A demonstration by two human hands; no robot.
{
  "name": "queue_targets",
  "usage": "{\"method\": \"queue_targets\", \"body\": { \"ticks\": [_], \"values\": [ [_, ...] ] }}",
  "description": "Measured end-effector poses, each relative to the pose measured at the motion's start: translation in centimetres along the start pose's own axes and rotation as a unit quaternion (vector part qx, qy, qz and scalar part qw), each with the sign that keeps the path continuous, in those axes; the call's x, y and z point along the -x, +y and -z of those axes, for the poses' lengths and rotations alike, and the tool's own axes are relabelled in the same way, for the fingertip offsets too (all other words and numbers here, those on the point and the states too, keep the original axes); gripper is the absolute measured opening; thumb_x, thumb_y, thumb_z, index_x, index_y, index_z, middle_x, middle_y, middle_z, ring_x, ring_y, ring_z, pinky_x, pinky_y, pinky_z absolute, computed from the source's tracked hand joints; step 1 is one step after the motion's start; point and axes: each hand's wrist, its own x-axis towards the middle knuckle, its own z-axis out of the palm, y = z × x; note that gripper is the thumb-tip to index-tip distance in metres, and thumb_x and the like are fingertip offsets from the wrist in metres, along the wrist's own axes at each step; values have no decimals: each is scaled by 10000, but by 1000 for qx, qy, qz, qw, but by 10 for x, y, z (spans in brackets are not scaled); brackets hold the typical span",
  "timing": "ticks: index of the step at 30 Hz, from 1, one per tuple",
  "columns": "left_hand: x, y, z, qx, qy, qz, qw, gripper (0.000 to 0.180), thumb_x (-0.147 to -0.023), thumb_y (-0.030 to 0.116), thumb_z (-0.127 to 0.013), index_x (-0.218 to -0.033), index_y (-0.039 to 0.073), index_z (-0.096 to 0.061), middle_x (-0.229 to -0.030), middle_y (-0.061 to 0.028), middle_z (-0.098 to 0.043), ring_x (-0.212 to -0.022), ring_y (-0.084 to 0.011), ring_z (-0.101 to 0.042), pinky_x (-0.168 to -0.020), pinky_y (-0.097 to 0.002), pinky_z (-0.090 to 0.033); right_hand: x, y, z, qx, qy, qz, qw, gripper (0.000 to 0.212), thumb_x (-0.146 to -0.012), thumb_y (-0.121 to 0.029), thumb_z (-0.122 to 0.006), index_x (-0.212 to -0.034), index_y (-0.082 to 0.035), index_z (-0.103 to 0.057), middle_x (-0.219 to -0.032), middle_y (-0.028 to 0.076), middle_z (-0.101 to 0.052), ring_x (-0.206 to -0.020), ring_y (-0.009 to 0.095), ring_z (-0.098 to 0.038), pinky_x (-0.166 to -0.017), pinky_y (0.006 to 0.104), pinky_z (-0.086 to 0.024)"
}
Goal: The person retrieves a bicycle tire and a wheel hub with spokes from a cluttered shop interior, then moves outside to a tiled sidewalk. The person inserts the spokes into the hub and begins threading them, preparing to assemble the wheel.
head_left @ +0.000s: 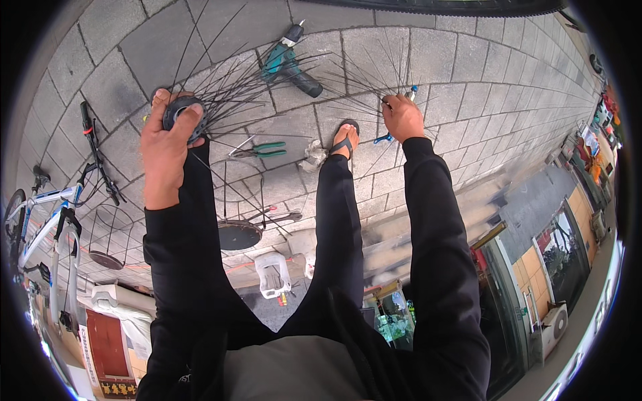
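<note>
My left hand (167, 144) is wrapped around a black wheel hub (179, 112), thumb across its end. Thin dark spokes (231, 100) fan out loosely from it, mostly to the right. Over the pavement at right, my right hand (404, 119) is closed on more thin spokes (358, 87), which spread up and left from the fingers. Blue parts with a silver piece (412, 92) show on either side of that hand; the hand hides what joins them. Between the hands lies a teal and black cordless drill (284, 63). Nearer me are green-handled pliers (269, 150).
A crumpled pale cloth (313, 156) lies beside my sandalled foot (346, 140). A round-seated wire stool (239, 235) and a white plastic container (273, 275) stand near my legs. A white and blue bicycle (50, 224) is at left. A tyre (495, 7) crosses the top edge.
</note>
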Motion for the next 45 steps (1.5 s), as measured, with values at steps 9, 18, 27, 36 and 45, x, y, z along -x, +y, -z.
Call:
{"method": "queue_targets", "body": {
  "ticks": [9, 18, 27, 36, 45],
  "values": [
    [39, -47, 26, 138, -36, 26, 990, 343, -951, 259, -724, -1235, 81, -650, -988, -19, -671, -789, -115, -653, -566, -319, -580, 108, -105, 67, -81, -72, 53, 993, 313, -903, -182, -669, -1198, -77, -660, -977, 141, -662, -950, 351, -657, -855, 460, -520],
    [187, 8, 48, 134, -5, 9, 991, 362, -965, 304, -702, -1257, 113, -606, -1015, -25, -666, -806, -149, -652, -596, -341, -573, 317, -112, 130, -212, -116, -180, 954, 280, -915, -219, -656, -1132, -45, -692, -993, 220, -707, -932, 420, -684, -829, 502, -546],
    [267, 122, 14, 165, -84, -27, 982, 397, -968, 398, -694, -1229, 137, -547, -1111, -46, -618, -925, -215, -673, -677, -454, -558, 492, -119, 126, -317, 1, -449, 836, 313, -898, -280, -647, -1044, -21, -744, -941, 251, -740, -931, 416, -718, -849, 473, -560],
    [304, 196, -58, -26, -156, -88, 984, 294, -988, 449, -604, -1104, 180, -577, -934, -22, -639, -818, -188, -637, -718, -465, -543, 633, -231, 33, -438, -14, -577, 690, 354, -858, -288, -693, -1049, -1, -771, -978, 237, -758, -975, 357, -740, -912, 401, -559],
    [445, 159, -193, -53, -150, -134, 978, 312, -954, 450, -636, -1115, 190, -572, -941, -23, -623, -830, -213, -625, -724, -487, -538, 702, -147, -88, -538, 177, -597, 568, 261, -909, -190, -689, -1016, 43, -739, -806, 125, -733, -686, 192, -684, -660, 348, -549]
  ]
}}
